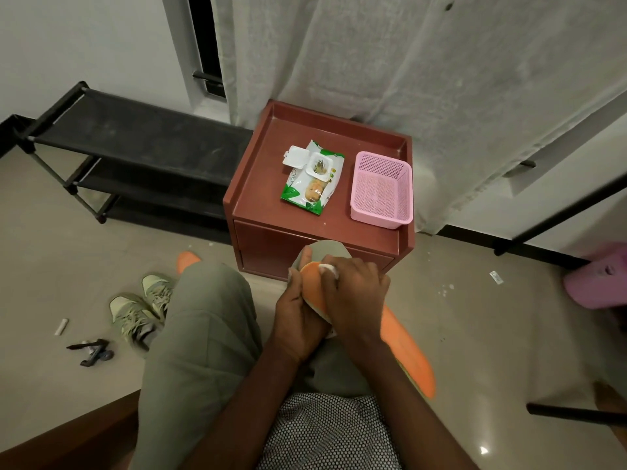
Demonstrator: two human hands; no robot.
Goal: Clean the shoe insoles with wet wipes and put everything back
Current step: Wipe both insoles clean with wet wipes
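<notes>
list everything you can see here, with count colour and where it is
insole: 1, orange with a grey part, held over the lap
wipe: 1, white, pressed on the insole
second insole: 1, orange, by the right forearm
wipes pack: 1, green and white, lid open, on the cabinet
basket: 1, pink, on the cabinet right of the pack
cabinet: 1, reddish brown, ahead of the knees
shoes: 2, grey-green, floor at left
rack: 1, black, left of the cabinet
curtain: 1, pale grey, behind the cabinet
left hand: holds the insole
right hand: grips the wipe
</notes>
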